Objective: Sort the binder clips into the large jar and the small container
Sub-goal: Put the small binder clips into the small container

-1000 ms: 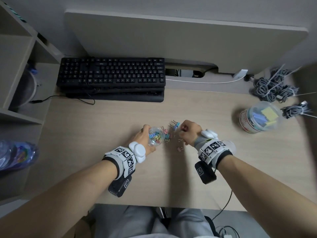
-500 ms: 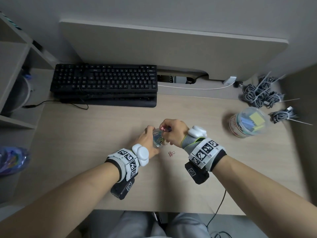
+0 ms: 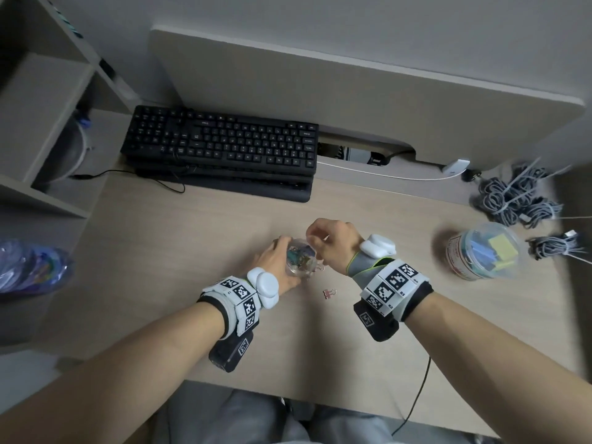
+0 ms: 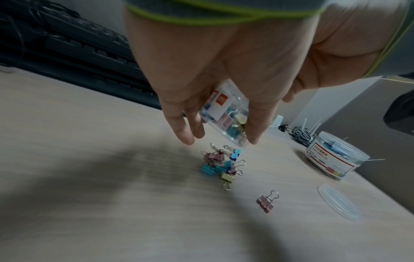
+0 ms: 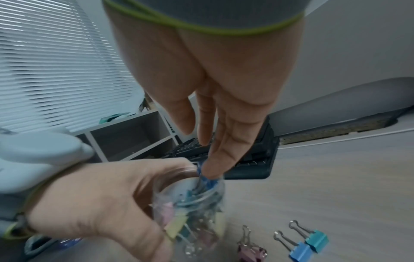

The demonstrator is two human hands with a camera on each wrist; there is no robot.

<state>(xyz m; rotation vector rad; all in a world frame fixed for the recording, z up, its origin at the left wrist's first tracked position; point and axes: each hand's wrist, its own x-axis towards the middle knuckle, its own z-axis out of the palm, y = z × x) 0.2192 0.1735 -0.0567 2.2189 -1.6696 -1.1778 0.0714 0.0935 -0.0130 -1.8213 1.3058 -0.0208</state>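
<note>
My left hand [image 3: 278, 255] grips the small clear container [image 3: 301, 258], which holds several coloured binder clips and is tilted just above the desk. My right hand [image 3: 315, 240] is at its open mouth, thumb and fingers pinching a blue binder clip [image 5: 206, 178] at the rim. In the left wrist view a small pile of clips [image 4: 220, 164] lies under the container [image 4: 226, 113], with one pink clip [image 4: 265, 203] apart from it. The large jar [image 3: 483, 254] stands open at the right, with bigger clips inside.
A black keyboard [image 3: 221, 149] lies behind the hands. The jar's clear lid [image 4: 338, 202] lies flat on the desk near the jar [image 4: 336, 157]. Bundled grey cables [image 3: 515, 197] sit at the far right, open shelves [image 3: 48, 129] at the left.
My right hand left the loose clips on the desk and came over the mouth of the small container with a clip. My left hand kept its hold on the container.
</note>
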